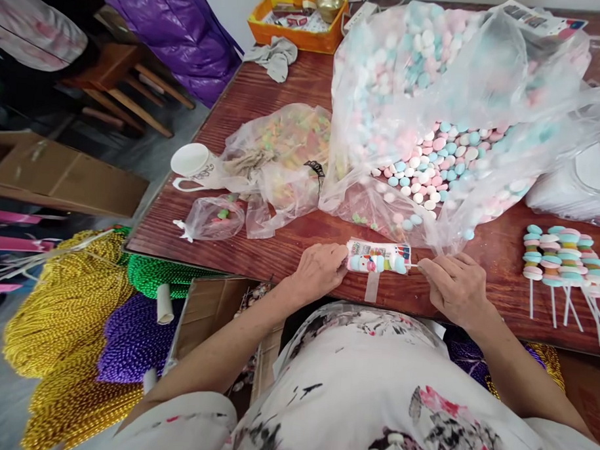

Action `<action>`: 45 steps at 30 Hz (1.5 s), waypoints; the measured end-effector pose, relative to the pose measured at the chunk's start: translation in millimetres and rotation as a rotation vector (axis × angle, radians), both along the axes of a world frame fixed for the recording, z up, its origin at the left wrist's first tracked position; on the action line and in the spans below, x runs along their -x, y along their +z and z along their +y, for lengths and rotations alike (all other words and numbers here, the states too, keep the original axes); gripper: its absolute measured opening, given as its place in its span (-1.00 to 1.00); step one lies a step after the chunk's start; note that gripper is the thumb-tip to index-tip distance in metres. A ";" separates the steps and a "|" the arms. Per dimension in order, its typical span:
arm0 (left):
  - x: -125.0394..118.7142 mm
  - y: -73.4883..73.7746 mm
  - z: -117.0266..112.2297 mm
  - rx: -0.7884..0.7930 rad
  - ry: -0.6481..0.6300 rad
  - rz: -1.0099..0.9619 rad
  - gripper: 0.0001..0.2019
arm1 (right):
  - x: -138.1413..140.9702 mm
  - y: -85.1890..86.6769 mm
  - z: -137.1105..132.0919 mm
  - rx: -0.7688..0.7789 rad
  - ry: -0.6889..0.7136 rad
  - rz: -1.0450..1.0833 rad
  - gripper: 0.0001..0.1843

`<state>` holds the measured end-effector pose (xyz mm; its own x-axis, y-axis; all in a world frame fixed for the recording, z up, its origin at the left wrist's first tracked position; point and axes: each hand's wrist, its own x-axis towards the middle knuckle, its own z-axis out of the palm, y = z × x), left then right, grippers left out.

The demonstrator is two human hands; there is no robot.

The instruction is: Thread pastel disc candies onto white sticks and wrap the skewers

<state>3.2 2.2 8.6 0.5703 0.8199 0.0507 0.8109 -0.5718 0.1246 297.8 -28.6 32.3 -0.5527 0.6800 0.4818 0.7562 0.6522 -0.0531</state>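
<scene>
Near the table's front edge lies a candy skewer in a small printed plastic wrapper (379, 257), with pastel pieces showing through. My left hand (319, 270) is closed, its thumb and fingers pinching the wrapper's left end. From the right end sticks out a thin white stick (413, 265), which the fingers of my right hand (453, 283) pinch. A short strip of clear tape (372, 286) lies just below the wrapper. Off to the right of my right hand, several unwrapped candy skewers (559, 260) in pink, blue and white rest in a group with their sticks toward me.
A large clear bag (373, 103) of pastel candies spreads behind my hands. Left of it are a bag of green and orange candies (288, 139), a small knotted bag (214, 219) and a white mug (191, 161). An orange tray (257, 30) stands at the back; bead strands (66, 302) hang left.
</scene>
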 end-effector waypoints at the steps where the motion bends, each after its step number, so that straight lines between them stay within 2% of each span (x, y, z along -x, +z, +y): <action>1: 1.3 -0.1 -0.7 -0.007 0.004 -0.003 -0.90 | -1.0 -0.2 -0.7 0.000 -0.004 0.000 -0.74; 8: 11.1 -4.3 -2.4 -0.012 0.031 -0.005 -0.87 | -8.5 -1.7 -2.9 0.003 0.009 0.007 -0.71; 12: 13.4 -4.3 -3.0 0.069 0.079 -0.045 -0.87 | -13.7 -2.2 -1.7 0.008 -0.024 0.019 -0.69; 18: -0.1 4.2 -4.7 0.176 0.057 -0.167 -0.84 | -6.5 -4.7 0.2 -0.012 0.059 0.030 -0.65; 22: -9.1 9.6 -4.5 0.193 0.042 -0.151 -0.80 | -1.4 -5.2 2.7 -0.045 0.088 0.039 -0.61; 26: -7.9 9.6 -0.1 0.110 -0.043 -0.044 -0.93 | -1.1 0.6 9.0 -0.007 0.112 0.002 -0.68; 29: -2.5 7.8 4.0 0.050 -0.145 0.004 -0.90 | -3.2 7.4 15.2 0.040 0.095 -0.046 -0.73; 32: 1.3 6.3 4.8 0.063 -0.223 -0.019 -0.87 | -3.7 11.2 19.2 0.073 0.123 -0.082 -0.73; 34: 1.6 5.8 3.2 0.106 -0.223 -0.064 -0.88 | -2.2 11.2 19.8 0.067 0.147 -0.097 -0.72; 36: 0.1 5.9 1.3 0.178 -0.168 -0.137 -0.92 | 0.1 9.5 18.7 0.036 0.150 -0.091 -0.71; 42: -7.1 10.4 1.0 0.642 0.032 -0.517 -0.66 | 6.8 1.8 7.5 -0.025 0.202 0.033 -0.66; 45: -9.0 11.5 1.3 0.701 0.029 -0.531 -0.68 | 9.1 -1.3 2.8 -0.035 0.231 0.076 -0.68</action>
<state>12.1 3.6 20.0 0.5930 0.7754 -0.2169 0.5591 -0.2026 0.8040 288.7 -25.8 31.0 -0.6526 0.5223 0.5489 0.5817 0.8096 -0.0788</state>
